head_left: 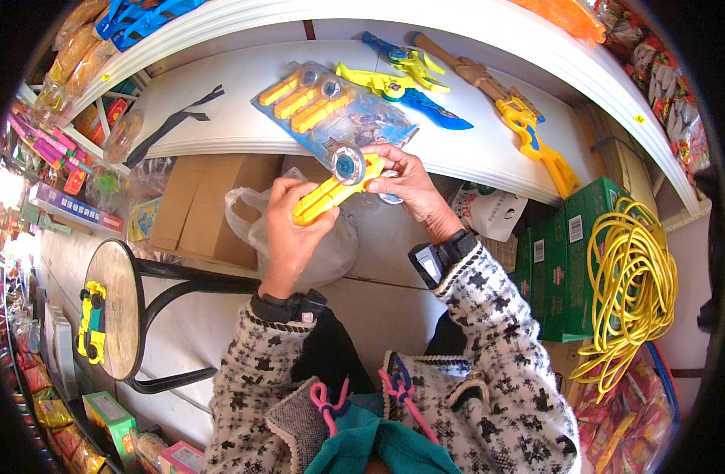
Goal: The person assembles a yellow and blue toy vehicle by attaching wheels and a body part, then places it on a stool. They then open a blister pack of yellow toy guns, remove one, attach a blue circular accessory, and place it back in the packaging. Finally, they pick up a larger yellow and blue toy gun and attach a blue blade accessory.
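Observation:
My left hand [288, 241] is closed around the lower end of a yellow toy launcher [324, 202], held tilted in front of the shelf. A round blue and silver spinning disc [347, 164] sits at its upper end. My right hand [414, 188] grips that upper end with thumb and fingers. A second small silver and blue disc [391, 188] shows by the right thumb; I cannot tell whether it is attached. Just beyond my hands, a blister pack [370, 130] with several similar yellow launchers lies on the white shelf [244, 99].
On the shelf lie yellow and blue toy weapons [426, 103], a brown and yellow toy gun [528, 130] and a black strap [173, 122]. A stool [124, 304] at left holds a toy car [92, 324]. Yellow cable [627, 276] hangs over green boxes [556, 265] at right.

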Tool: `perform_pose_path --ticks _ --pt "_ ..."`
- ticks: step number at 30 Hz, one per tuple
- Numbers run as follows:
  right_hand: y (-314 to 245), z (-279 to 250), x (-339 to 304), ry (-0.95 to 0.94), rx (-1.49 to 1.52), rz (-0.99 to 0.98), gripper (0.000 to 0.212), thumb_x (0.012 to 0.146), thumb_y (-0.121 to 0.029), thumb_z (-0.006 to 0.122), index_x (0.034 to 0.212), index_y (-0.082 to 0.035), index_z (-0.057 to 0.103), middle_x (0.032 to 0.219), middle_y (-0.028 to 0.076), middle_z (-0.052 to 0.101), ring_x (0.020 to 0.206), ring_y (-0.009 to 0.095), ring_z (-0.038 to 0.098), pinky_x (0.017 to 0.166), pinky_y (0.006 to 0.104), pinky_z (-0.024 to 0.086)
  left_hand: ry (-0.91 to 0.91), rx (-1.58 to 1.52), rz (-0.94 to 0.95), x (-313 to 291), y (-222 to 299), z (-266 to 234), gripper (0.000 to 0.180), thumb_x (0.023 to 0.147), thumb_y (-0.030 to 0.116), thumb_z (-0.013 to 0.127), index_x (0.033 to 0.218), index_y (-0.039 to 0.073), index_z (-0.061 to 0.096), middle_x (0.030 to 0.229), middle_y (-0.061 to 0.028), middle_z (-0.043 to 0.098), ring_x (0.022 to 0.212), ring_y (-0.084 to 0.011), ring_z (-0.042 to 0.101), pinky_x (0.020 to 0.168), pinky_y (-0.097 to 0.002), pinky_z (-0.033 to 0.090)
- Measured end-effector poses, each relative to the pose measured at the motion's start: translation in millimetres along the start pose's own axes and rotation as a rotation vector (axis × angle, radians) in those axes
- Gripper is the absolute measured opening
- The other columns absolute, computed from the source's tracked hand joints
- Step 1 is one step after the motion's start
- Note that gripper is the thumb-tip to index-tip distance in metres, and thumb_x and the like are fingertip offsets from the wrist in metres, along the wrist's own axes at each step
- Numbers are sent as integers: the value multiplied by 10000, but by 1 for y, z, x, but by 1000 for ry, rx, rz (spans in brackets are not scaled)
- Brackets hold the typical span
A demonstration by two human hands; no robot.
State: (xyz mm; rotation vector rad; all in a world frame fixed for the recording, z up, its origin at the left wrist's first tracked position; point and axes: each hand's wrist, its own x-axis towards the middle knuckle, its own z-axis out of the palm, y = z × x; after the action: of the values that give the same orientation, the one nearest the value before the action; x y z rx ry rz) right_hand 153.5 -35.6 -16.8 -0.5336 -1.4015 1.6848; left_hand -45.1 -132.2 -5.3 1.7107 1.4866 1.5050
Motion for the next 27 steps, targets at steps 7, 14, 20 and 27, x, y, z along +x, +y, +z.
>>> perform_pose_path --ticks 7,14,20,27 --pt "-24 -21 5 377 -861 -136 348 735 -133 807 1065 -99 701 1020 -12 680 735 97 540 682 246 489 101 88 -22 -5 -12 -35 336 681 27 792 972 -24 630 995 -108 549 898 -206 579 801 -308 479" --pt "-14 -25 4 172 -1536 -487 389 714 -116 757 1073 -109 607 1164 69 569 997 273 617 786 370 545 218 158 -19 -8 -21 -54 312 694 -17 779 963 -32 622 1014 -88 543 920 -182 574 806 -284 481" --pt "-4 -18 26 38 -1822 -642 335 742 -93 635 1071 -122 583 1195 53 548 952 216 588 675 313 568 238 141 -64 -12 -21 -62 312 682 -12 786 955 -27 634 1005 -87 540 916 -185 574 797 -289 481" --pt "6 -19 32 -26 -1955 -771 279 729 -109 621 1006 -85 604 1089 36 567 933 185 573 627 288 559 175 75 -115 -19 -18 -57 318 673 14 792 951 -18 641 974 -84 532 882 -191 568 780 -297 477"
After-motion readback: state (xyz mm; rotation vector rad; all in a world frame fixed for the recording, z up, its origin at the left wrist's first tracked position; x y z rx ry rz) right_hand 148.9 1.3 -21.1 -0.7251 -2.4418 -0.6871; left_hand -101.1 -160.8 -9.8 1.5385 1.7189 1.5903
